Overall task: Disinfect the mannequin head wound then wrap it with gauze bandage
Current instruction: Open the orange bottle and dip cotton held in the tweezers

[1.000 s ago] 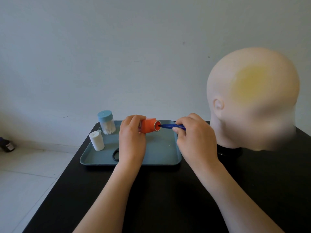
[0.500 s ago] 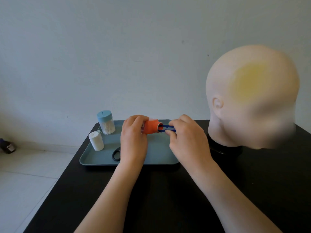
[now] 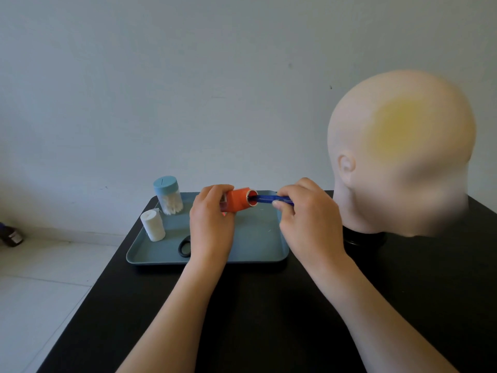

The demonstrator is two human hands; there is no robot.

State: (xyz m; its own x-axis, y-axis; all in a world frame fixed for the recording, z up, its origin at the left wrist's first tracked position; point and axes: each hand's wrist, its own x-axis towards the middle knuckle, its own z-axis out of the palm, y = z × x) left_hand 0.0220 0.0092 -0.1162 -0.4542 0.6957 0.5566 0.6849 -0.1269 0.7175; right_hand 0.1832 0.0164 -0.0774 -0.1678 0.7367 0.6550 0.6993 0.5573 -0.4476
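Note:
My left hand (image 3: 212, 224) grips an orange container (image 3: 238, 202) tilted on its side above the tray, its open mouth facing right. My right hand (image 3: 306, 219) pinches blue tweezers (image 3: 271, 198) whose tips reach into that mouth; what they hold inside is hidden. The bald mannequin head (image 3: 398, 157) stands at the right on a black base, with a yellow stain (image 3: 398, 127) on its side. A white gauze roll (image 3: 152, 224) stands upright at the tray's left.
A teal tray (image 3: 258, 238) lies on the black table (image 3: 269, 319). A blue-lidded jar of cotton swabs (image 3: 168, 195) stands at its back left, black scissor handles (image 3: 184, 246) near its front. A dark bottle (image 3: 12, 235) sits on the floor at the left.
The tweezers went deeper into the orange container half a second ago and have now drawn partly back out to the right. My left hand stays on the container.

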